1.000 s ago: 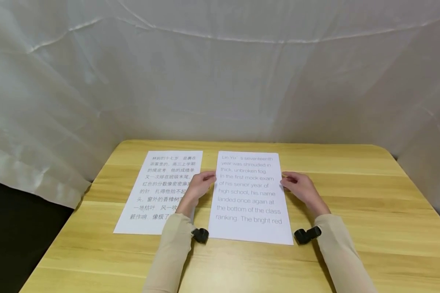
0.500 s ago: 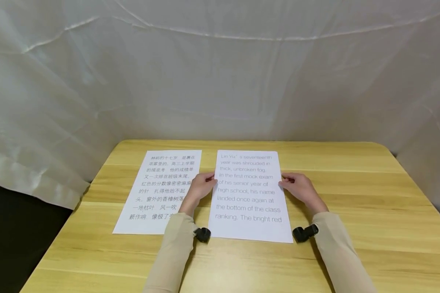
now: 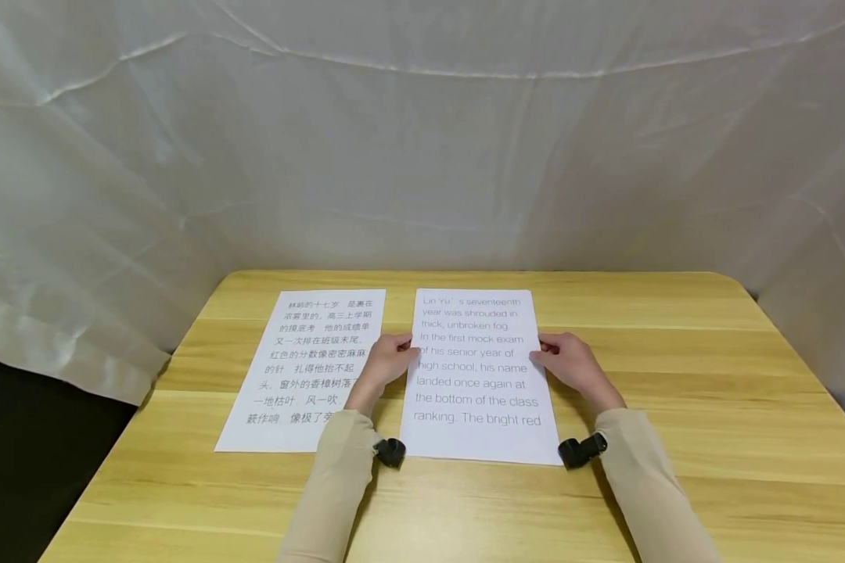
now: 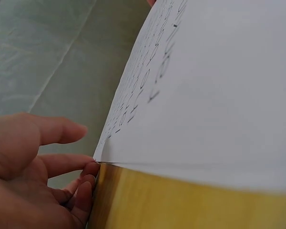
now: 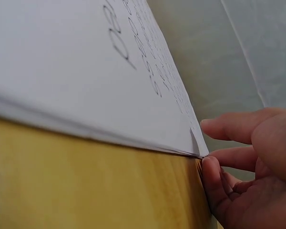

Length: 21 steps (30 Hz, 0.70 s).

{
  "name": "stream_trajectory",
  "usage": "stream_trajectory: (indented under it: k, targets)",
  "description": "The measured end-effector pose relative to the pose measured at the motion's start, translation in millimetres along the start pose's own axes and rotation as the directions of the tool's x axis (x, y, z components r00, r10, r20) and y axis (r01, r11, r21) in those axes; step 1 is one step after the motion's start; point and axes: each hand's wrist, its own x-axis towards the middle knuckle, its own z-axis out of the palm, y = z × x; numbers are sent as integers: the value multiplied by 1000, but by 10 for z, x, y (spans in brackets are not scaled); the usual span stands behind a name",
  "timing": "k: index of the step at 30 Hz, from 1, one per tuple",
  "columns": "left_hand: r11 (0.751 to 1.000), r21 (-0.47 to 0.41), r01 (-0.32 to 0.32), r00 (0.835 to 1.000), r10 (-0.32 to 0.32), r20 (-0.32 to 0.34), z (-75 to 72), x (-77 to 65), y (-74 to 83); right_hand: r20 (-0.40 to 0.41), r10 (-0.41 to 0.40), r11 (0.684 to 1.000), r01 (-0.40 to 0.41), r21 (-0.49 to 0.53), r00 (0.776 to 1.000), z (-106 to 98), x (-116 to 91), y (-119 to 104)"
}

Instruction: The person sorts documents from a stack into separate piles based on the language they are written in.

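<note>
In the head view, a white sheet (image 3: pixel 475 438) printed with large English text lies on the wooden table, in front of the person. The left hand (image 3: pixel 389 361) is at its left edge and the right hand (image 3: pixel 570 361) at its right edge. Both thumbs overlap the margins there. The left wrist view shows the index fingertip touching the paper edge (image 4: pixel 205 129), the thumb raised apart from it and the lower fingers bent. A similar pose shows in the right wrist view, where the page's near edge (image 5: pixel 86 130) looks layered, like several stacked sheets.
To the left lies another white sheet (image 3: pixel 253 434) with Chinese text, partly covered by the left hand and sleeve. A pale curtain (image 3: pixel 422 172) hangs behind the table (image 3: pixel 711 375). Small black cameras (image 3: pixel 390 452) sit at both wrists.
Both hands have come slightly inward, so the thumbs now overlap the English page's margins more. The page's right edge has shifted slightly left in the head view.
</note>
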Motion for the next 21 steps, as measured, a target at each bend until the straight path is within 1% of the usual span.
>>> stream_trajectory:
  k: [4,8,12,14,17,21]
  targets:
    - [1000,-22,16,1000,-16,7,3,-11,-2,14,-6,1000,6,-8,1000,1,-14,-14]
    - [998,-56,16,1000,-15,18,5,-8,-13,27,-31,1000,31,5,999,-1,-29,-22]
    - [994,-107,22,1000,-22,4,7,-14,-12,17,-69,997,68,34,997,5,-43,-14]
    - [991,-132,26,1000,-28,-7,5,-27,8,16,-75,996,74,51,997,-17,-58,-25]
    - [988,-151,26,999,-30,-22,-14,-44,28,24,-67,995,66,69,997,-57,-86,-64]
    - [988,-153,34,999,-39,-29,-54,-50,48,36,-50,996,48,74,998,-103,-112,-123]
